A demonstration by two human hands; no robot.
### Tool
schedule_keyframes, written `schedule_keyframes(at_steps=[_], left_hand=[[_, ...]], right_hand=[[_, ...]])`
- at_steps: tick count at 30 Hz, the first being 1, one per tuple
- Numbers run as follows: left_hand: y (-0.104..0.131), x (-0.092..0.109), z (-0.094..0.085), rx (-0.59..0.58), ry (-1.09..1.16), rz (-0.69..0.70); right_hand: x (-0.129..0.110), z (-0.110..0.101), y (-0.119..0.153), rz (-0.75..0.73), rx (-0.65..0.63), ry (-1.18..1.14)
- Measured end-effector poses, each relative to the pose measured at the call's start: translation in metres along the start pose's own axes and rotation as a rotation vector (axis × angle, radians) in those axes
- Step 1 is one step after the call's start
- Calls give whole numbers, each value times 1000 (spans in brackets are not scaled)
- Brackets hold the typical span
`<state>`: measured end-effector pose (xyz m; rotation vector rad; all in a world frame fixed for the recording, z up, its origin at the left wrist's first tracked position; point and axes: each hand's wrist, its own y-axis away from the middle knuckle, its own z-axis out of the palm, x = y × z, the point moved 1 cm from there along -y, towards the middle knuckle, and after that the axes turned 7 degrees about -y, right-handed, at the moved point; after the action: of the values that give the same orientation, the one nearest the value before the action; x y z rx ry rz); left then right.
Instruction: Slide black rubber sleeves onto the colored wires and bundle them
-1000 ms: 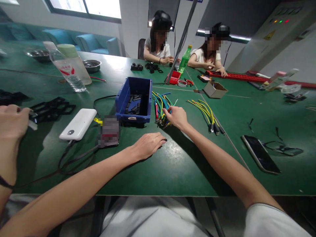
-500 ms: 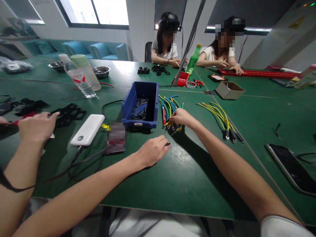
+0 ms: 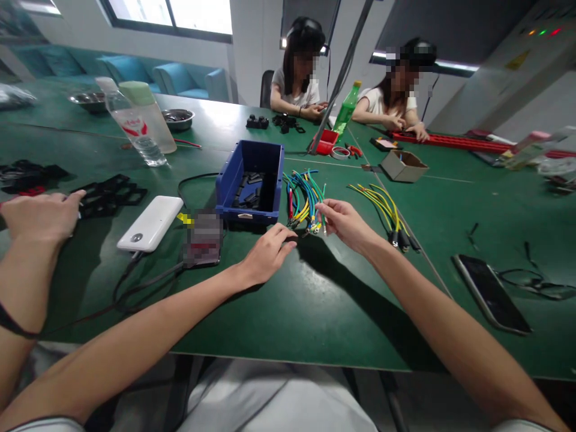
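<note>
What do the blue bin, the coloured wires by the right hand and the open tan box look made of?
Blue bin: probably moulded plastic, semi-gloss, judging by its even colour and formed lip. Coloured wires: likely smooth plastic insulation over metal; shiny ends show. Open tan box: apparently matte cardboard, with thin, plain walls.

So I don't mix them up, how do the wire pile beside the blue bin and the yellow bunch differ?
The wire pile shows blue, green and yellow; the yellow bunch is mainly yellow. The yellow bunch has black sleeves; the wire pile shows metallic tips. The right hand is at the wire pile, not the yellow bunch. Both lie on the table.
</note>
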<state>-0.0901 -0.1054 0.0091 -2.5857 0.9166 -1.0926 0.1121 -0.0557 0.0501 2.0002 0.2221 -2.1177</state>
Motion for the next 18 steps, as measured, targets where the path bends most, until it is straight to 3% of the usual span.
schedule_keyframes(at_steps=[3,9,14,18], left_hand=[[-1,-3,-1,13,52,-34],[-3,-10,-1,98,148,-180],[-3,-10,0,94,122,-190],[-1,-7,1,48,87,-173]], right_hand=[[18,4,27,-140,69,-30],[51,9,53,-454,490,8],[42,16,60,-566,470,-64],[39,25,70,-551,440,-95]])
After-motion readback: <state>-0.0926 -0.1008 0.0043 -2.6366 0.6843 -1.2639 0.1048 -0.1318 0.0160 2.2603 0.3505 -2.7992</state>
